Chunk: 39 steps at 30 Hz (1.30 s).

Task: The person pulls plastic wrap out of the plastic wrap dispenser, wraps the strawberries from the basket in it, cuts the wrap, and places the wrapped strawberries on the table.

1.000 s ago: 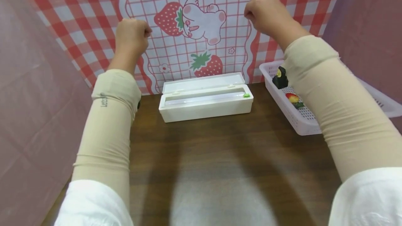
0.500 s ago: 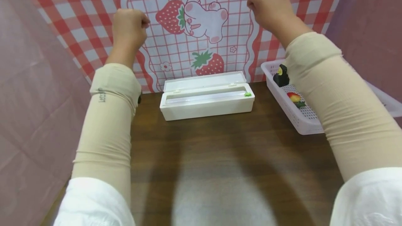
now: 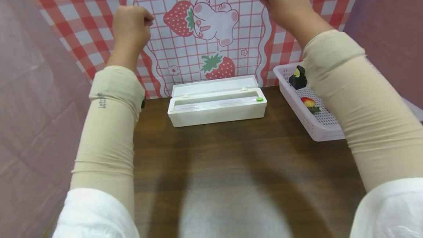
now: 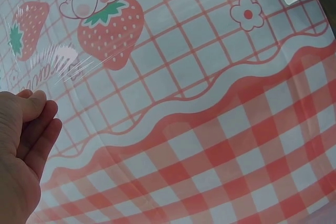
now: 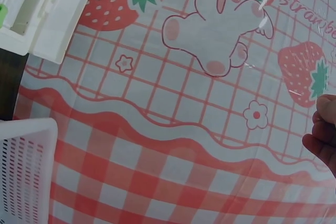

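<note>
left hand (image 3: 130, 26) was up before the strawberry-print sheet (image 3: 249, 65), fingers curled, thumb and fingertips pinching clear film (image 4: 63, 59); film showed only as creases and glints, edges unreadable. white film dispenser (image 3: 216, 115) sat between and below, on the tabletop (image 3: 211, 164), lid (image 3: 214, 86) open, green slider (image 3: 259, 99) at its right end. right hand (image 3: 285, 1), slightly higher, also pinched film, fingers curled. white basket (image 3: 295, 109) stood far right with a black piece (image 3: 298, 78) inside.
</note>
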Each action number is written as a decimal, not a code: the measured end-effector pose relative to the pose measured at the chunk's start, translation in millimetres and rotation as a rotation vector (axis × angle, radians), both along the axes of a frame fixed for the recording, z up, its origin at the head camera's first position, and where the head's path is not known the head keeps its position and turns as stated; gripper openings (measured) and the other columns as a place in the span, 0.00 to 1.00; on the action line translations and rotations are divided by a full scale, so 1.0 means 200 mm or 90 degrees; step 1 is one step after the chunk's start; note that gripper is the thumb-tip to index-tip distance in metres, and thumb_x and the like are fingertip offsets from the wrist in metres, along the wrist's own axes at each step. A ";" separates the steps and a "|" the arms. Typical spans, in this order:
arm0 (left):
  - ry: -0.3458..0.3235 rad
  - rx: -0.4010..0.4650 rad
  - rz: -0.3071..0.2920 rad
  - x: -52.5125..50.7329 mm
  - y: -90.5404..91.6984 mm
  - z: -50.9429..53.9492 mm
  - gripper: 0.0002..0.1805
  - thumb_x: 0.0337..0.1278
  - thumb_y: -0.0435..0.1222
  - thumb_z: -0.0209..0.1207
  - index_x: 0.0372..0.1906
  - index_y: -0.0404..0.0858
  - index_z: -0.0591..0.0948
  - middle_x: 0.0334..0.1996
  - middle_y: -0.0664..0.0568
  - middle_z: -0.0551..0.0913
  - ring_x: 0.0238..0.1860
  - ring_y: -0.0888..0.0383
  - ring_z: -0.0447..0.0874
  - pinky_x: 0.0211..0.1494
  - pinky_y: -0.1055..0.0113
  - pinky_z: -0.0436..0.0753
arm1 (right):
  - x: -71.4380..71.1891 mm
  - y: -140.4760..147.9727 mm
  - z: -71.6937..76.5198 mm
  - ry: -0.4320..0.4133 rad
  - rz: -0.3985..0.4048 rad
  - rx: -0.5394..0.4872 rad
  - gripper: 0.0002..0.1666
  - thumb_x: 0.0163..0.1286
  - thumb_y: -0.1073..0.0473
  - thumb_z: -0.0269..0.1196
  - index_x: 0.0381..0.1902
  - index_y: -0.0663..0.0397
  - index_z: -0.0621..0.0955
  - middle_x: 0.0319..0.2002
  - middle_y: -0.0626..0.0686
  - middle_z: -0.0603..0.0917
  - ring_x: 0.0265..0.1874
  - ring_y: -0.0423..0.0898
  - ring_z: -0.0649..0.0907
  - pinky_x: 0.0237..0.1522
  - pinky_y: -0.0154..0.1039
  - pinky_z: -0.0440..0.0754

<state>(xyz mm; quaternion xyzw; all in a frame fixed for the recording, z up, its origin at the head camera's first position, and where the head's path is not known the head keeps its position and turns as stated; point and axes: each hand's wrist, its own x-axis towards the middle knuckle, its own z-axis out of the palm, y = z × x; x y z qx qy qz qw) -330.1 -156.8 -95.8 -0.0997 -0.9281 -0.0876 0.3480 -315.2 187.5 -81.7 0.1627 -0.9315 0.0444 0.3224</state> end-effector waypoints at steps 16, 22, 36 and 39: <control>-0.009 0.023 -0.062 0.12 -0.08 0.02 0.13 0.66 0.31 0.53 0.44 0.32 0.86 0.44 0.40 0.86 0.48 0.45 0.83 0.61 0.56 0.75 | 0.14 0.02 -0.02 0.049 0.053 0.017 0.18 0.77 0.64 0.47 0.51 0.72 0.79 0.45 0.67 0.78 0.49 0.63 0.75 0.57 0.54 0.75; -0.084 0.063 -0.067 0.26 -0.15 0.02 0.15 0.68 0.37 0.55 0.50 0.33 0.84 0.49 0.40 0.84 0.48 0.48 0.81 0.56 0.56 0.79 | 0.29 0.04 -0.04 0.089 0.125 0.041 0.14 0.74 0.64 0.54 0.47 0.70 0.81 0.42 0.66 0.79 0.44 0.61 0.76 0.53 0.56 0.77; -0.044 -0.062 -0.230 0.63 -0.30 -0.08 0.06 0.54 0.35 0.68 0.32 0.35 0.89 0.41 0.45 0.88 0.40 0.49 0.85 0.40 0.80 0.73 | 0.67 0.12 -0.16 0.131 0.347 0.121 0.11 0.51 0.75 0.71 0.34 0.67 0.85 0.29 0.60 0.83 0.27 0.53 0.78 0.35 0.35 0.76; -0.020 -0.067 -0.326 0.69 -0.33 -0.13 0.03 0.46 0.31 0.72 0.26 0.38 0.89 0.38 0.48 0.88 0.35 0.66 0.84 0.33 0.87 0.68 | 0.73 0.15 -0.21 0.126 0.386 0.118 0.16 0.44 0.75 0.75 0.34 0.66 0.85 0.29 0.59 0.84 0.27 0.51 0.80 0.42 0.18 0.68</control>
